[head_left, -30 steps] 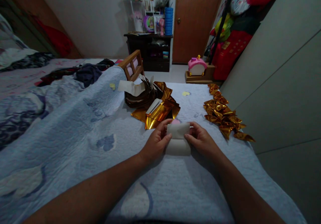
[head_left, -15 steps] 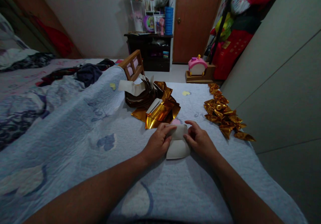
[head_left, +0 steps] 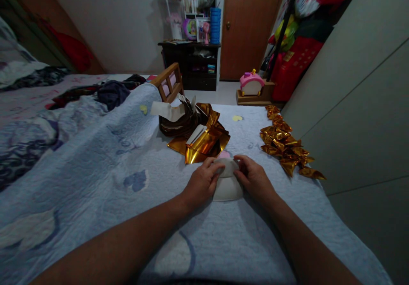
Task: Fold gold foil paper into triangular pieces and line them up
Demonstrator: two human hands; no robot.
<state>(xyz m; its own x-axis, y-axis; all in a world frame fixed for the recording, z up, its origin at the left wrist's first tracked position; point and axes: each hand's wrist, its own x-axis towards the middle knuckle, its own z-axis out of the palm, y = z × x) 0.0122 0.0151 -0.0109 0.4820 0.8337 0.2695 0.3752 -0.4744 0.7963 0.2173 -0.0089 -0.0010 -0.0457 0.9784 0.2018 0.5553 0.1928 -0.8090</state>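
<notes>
A sheet of pale paper [head_left: 228, 189] lies before me on the bed, creased across its middle, its far part raised and bowed. My left hand [head_left: 203, 180] pinches its left edge between thumb and fingers. At the opposite edge, my right hand [head_left: 252, 174] grips the paper the same way. Just beyond them sits a loose pile of gold foil paper [head_left: 204, 146], some sheets showing a pale back. Behind that stands a dark-edged stack of paper [head_left: 179, 125]. Off to the right, several folded gold foil pieces [head_left: 283, 142] lie in a heap.
A light blue quilt [head_left: 153, 234] with heart patterns covers the surface. Rumpled bedding [head_left: 79, 110] is on the left. A white cabinet [head_left: 367, 106] rises along the right side. Farther off are a pink toy [head_left: 251, 82], a dark shelf [head_left: 191, 65] and a wooden door [head_left: 252, 29].
The far part of the pale paper has bowed more into a curve, and its near edge has shifted slightly. Both hands keep their hold with small finger movements.
</notes>
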